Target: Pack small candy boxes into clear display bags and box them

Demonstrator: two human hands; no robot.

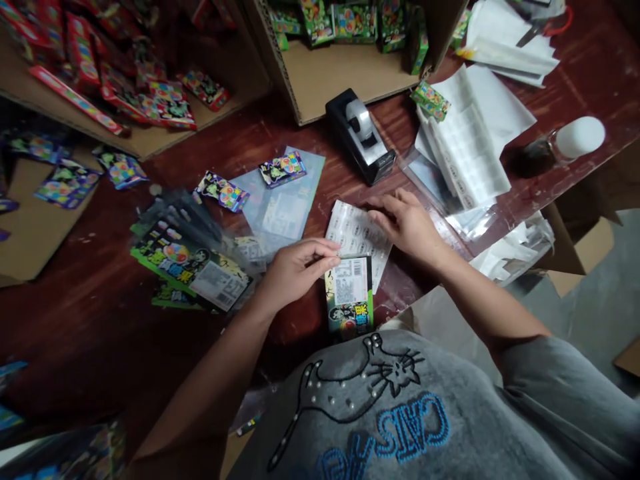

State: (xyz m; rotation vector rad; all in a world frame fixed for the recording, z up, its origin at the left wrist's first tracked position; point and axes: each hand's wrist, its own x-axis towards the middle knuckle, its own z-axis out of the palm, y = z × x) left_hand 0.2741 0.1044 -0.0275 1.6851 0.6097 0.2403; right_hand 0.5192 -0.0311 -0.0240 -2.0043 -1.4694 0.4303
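Green and black, a printed packet [350,317] lies at the near edge of the dark red table [200,347], its top edge pinched between the thumb and fingers of the left hand [300,270]. That hand has no gap to spare. The right hand [413,223] is partly open, fingers bent over the upper right of a white sticker sheet [350,227] marked with rows of small ovals; whether its thumb and forefinger grip anything, I cannot tell. The packet overlaps the sheet's lower part and bears 1 pale label with a barcode.

Left of the left hand lies a pile of similar packets [185,260], the left forearm close against its near side. Beyond the hands, 2 small purple packs [223,191] lie apart, 1 of them on a clear bag [285,207]. Past the sheet stands a black tape dispenser [350,150].

Beyond the right hand are white label strips [465,143], with 1 small green box [430,101] on their far end, and farther right a white-capped jar [580,139]. At the back, 1 carton [340,83] holds green boxes and another [165,140] holds red ones.
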